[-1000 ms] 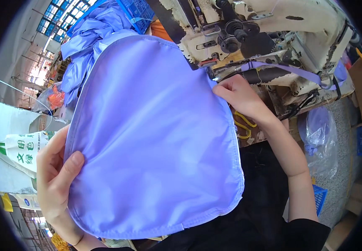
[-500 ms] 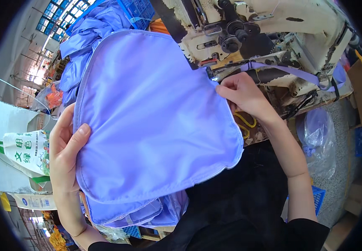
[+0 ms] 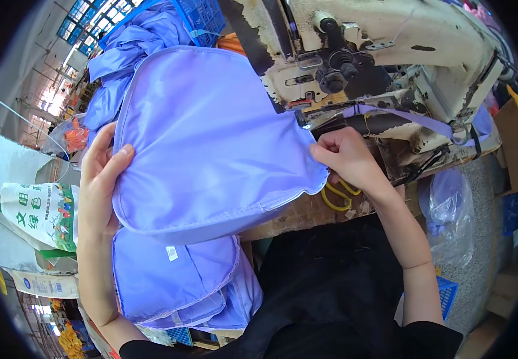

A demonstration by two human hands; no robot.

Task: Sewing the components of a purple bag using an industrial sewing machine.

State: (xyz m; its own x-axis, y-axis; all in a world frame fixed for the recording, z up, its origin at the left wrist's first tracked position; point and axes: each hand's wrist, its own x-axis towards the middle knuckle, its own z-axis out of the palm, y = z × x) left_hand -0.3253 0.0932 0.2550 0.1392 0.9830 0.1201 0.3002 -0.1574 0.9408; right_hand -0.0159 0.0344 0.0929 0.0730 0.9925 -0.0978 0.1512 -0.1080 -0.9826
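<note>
A rounded lavender fabric panel (image 3: 205, 137) with a piped edge spreads before me, its right side running in under the head of a worn cream sewing machine (image 3: 337, 66). My left hand (image 3: 103, 170) grips the panel's left edge, thumb on top and fingers beneath. Close by the machine's needle area, my right hand (image 3: 346, 155) pinches the panel's right edge; its fingertips are partly hidden. Lavender binding tape (image 3: 414, 116) runs across the machine arm toward the needle area. Below the panel hang more lavender pieces (image 3: 175, 275), one with a small white label.
Yellow-handled scissors (image 3: 337, 196) lie on the worn worktable (image 3: 283, 224) beside my right hand. A blue crate (image 3: 202, 21) and heaped lavender fabric (image 3: 142, 45) stand at the far left. A white printed bag (image 3: 40, 215) hangs at left; clear plastic (image 3: 450, 215) lies at right.
The panel's near edge has moved up and away from me, uncovering more of the lavender pieces below and the scissors. My left hand has shifted slightly up with it; the right stays near the needle.
</note>
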